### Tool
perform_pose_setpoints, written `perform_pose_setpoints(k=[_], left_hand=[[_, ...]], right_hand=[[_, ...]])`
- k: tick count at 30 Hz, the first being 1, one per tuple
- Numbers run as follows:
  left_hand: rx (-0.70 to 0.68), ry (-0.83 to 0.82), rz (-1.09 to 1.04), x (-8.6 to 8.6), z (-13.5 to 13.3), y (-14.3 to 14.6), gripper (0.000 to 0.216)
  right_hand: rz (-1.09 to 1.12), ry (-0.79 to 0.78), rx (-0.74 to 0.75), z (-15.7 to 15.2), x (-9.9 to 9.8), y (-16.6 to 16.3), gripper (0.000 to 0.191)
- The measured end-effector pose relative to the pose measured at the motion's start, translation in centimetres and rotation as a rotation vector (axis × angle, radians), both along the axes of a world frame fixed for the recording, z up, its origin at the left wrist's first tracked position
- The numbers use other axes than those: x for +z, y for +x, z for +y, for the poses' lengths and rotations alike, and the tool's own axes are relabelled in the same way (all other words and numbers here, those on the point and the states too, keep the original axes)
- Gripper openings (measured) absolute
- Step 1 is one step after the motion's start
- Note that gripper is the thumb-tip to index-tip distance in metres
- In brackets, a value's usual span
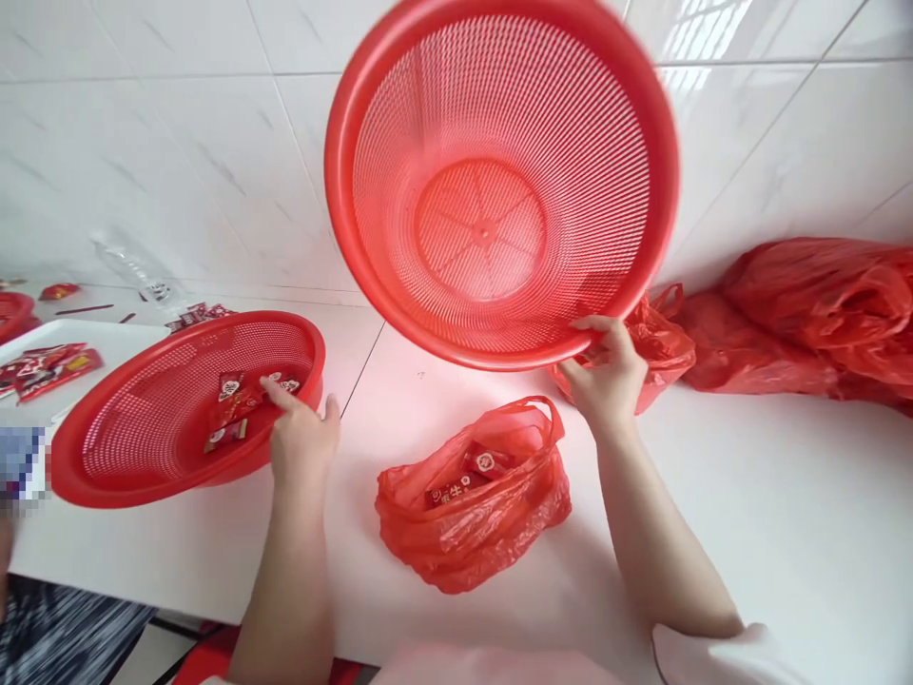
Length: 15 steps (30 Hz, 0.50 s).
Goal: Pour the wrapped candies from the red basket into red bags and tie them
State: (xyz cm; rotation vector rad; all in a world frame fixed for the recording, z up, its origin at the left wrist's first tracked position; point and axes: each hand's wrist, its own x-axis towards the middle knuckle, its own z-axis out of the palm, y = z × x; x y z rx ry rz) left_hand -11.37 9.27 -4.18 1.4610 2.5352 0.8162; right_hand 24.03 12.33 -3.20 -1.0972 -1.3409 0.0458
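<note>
My right hand [605,373] grips the lower rim of an empty red mesh basket [499,171], which is lifted and tilted so its inside faces me. My left hand [300,433] rests at the right rim of a second red mesh basket [128,457] standing on the white table, with the forefinger stretched toward the red candy packets [232,409] inside it. Between my arms lies an open red plastic bag [475,499] with a few red packets in it.
More red plastic bags [806,314] are heaped at the right by the white tiled wall. A white tray [43,342] with red packets sits at the far left, beside another red rim [12,309]. A patterned cloth [64,633] shows below the table's edge.
</note>
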Motion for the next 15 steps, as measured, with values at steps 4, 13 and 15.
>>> perform_pose_setpoints(k=[4,13,15], left_hand=[[0.080,-0.188,0.121,-0.2,-0.1,-1.3,0.067],[-0.089,0.296,0.117,-2.0,1.1,-1.6,0.038],[-0.203,0.342,0.117,-2.6,1.4,-0.9,0.033]], right_hand=[[0.019,0.169,-0.072,-0.3,1.0,1.2,0.030],[-0.019,0.179,-0.166,-0.7,1.5,1.9,0.031],[-0.011,0.191,-0.126,-0.7,1.5,1.7,0.030]])
